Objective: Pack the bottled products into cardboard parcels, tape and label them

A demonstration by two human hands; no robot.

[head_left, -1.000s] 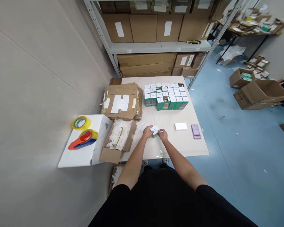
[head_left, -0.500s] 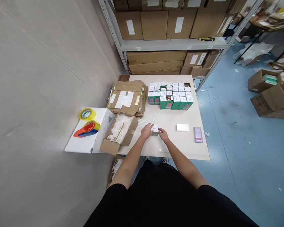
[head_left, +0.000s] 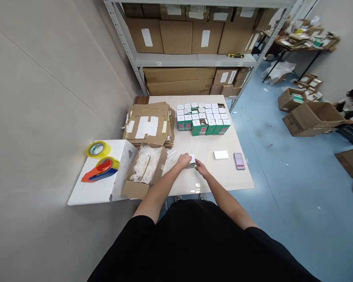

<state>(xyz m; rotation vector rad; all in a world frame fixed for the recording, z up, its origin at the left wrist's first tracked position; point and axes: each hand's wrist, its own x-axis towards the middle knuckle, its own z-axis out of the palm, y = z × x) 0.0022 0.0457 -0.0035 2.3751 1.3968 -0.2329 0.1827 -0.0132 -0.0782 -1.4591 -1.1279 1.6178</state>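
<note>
Left hand (head_left: 184, 159) curled on a small green carton (head_left: 191, 161), probably light, stiff card best held by its sides, half-open right hand (head_left: 201, 168) just beside it

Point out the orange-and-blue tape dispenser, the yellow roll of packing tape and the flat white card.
Orange-and-blue tape dispenser (head_left: 95, 176): head view, on its orange body.
Yellow roll of packing tape (head_left: 105, 149): head view, on the tape's band.
Flat white card (head_left: 221, 154): head view, on its top face.
</note>
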